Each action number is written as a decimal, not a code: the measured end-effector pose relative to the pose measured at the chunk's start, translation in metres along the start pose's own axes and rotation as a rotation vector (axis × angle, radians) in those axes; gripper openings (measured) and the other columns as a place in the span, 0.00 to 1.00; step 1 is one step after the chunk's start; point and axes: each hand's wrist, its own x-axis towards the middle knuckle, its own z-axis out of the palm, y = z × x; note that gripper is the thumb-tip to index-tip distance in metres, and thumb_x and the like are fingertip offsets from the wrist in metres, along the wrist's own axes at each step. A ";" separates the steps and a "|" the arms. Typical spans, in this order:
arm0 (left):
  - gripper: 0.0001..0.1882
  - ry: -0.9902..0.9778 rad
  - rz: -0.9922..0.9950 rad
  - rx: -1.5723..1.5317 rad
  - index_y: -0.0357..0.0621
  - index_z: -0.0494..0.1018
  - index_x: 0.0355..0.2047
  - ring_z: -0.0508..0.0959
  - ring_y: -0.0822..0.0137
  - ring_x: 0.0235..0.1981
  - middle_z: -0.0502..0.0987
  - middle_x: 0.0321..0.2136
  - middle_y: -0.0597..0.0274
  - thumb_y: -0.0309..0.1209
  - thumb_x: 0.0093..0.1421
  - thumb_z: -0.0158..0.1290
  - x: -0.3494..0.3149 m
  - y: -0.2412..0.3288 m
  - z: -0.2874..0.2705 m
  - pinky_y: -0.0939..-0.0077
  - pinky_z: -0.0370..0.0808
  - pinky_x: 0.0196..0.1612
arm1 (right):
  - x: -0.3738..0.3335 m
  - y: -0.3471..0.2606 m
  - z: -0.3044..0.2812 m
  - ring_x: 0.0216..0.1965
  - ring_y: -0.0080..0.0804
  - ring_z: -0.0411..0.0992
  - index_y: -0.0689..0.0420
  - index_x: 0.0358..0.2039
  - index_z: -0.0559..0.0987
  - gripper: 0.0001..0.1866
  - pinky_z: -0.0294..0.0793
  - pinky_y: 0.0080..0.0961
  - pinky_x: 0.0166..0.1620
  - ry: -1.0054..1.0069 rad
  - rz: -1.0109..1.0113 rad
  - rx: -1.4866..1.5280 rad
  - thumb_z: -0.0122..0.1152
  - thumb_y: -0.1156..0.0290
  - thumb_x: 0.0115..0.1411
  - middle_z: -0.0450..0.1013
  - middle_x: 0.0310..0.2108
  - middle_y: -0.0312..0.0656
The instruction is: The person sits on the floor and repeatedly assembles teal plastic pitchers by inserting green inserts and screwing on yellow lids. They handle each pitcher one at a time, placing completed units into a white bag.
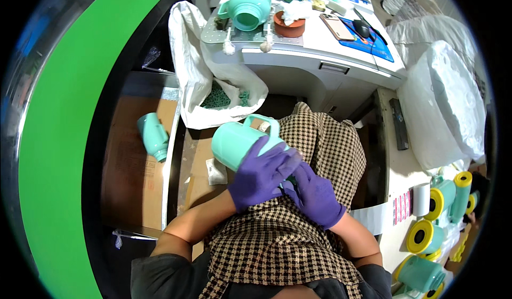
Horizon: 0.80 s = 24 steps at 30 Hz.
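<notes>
Across my lap lies a mint-green plastic jug with a loop handle, tilted on its side with its base toward the left. My left hand, in a purple glove, is closed around its right-hand part. My right hand, gloved the same, is closed at the jug's right end, its fingers bent against the left hand's fingertips. Whatever those fingers grip is hidden, though a bit of dark green shows between the hands. The jug's right end is covered by the gloves.
Left, a similar jug body lies in a cardboard-lined tray. Ahead, a white sack holds green scraps. The white workbench carries another jug, a brown round dish and a phone. Several yellow-rimmed jugs crowd the right.
</notes>
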 end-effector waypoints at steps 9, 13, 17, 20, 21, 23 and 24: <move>0.41 0.013 0.016 0.064 0.47 0.69 0.62 0.76 0.61 0.57 0.78 0.54 0.62 0.45 0.48 0.64 0.004 0.012 0.011 0.43 0.63 0.66 | -0.019 0.015 0.027 0.31 0.52 0.76 0.60 0.57 0.71 0.26 0.75 0.40 0.31 0.119 0.011 0.002 0.63 0.72 0.57 0.73 0.51 0.56; 0.46 0.029 -0.106 0.116 0.43 0.65 0.66 0.77 0.59 0.53 0.78 0.50 0.55 0.48 0.48 0.65 -0.006 -0.010 0.029 0.48 0.65 0.64 | -0.034 0.005 0.018 0.20 0.43 0.67 0.63 0.39 0.76 0.10 0.64 0.37 0.24 0.284 -0.099 0.127 0.60 0.76 0.55 0.72 0.28 0.48; 0.59 0.165 -0.499 -0.019 0.29 0.53 0.70 0.79 0.47 0.41 0.80 0.42 0.48 0.46 0.45 0.72 -0.048 -0.071 0.008 0.57 0.73 0.50 | -0.106 -0.006 -0.038 0.24 0.33 0.67 0.58 0.31 0.74 0.06 0.65 0.26 0.28 0.818 -0.373 -0.128 0.58 0.69 0.59 0.67 0.26 0.39; 0.56 0.294 -0.352 0.082 0.24 0.57 0.66 0.79 0.48 0.41 0.80 0.43 0.50 0.40 0.43 0.74 -0.069 -0.038 0.019 0.58 0.74 0.50 | -0.093 0.018 -0.050 0.33 0.32 0.68 0.61 0.39 0.69 0.10 0.67 0.20 0.37 1.281 -0.251 -0.005 0.53 0.67 0.69 0.67 0.36 0.43; 0.49 0.256 -0.382 0.084 0.25 0.65 0.60 0.78 0.46 0.43 0.79 0.43 0.49 0.41 0.43 0.73 -0.068 -0.031 0.012 0.56 0.73 0.52 | -0.084 0.011 -0.051 0.33 0.30 0.67 0.62 0.41 0.69 0.09 0.67 0.20 0.37 1.283 -0.329 0.161 0.53 0.68 0.68 0.65 0.35 0.41; 0.43 0.207 -0.412 0.093 0.33 0.70 0.53 0.77 0.43 0.45 0.78 0.44 0.46 0.45 0.40 0.74 -0.068 -0.022 0.005 0.52 0.72 0.53 | -0.042 0.004 -0.055 0.42 0.37 0.66 0.54 0.47 0.72 0.13 0.66 0.28 0.45 1.022 -0.427 0.100 0.58 0.72 0.62 0.65 0.44 0.44; 0.42 0.205 -0.381 0.087 0.35 0.71 0.52 0.76 0.42 0.45 0.77 0.45 0.46 0.46 0.40 0.74 -0.068 -0.019 0.002 0.50 0.72 0.53 | -0.013 0.001 -0.053 0.47 0.40 0.65 0.50 0.51 0.73 0.19 0.65 0.33 0.50 0.850 -0.482 0.049 0.60 0.73 0.58 0.65 0.48 0.46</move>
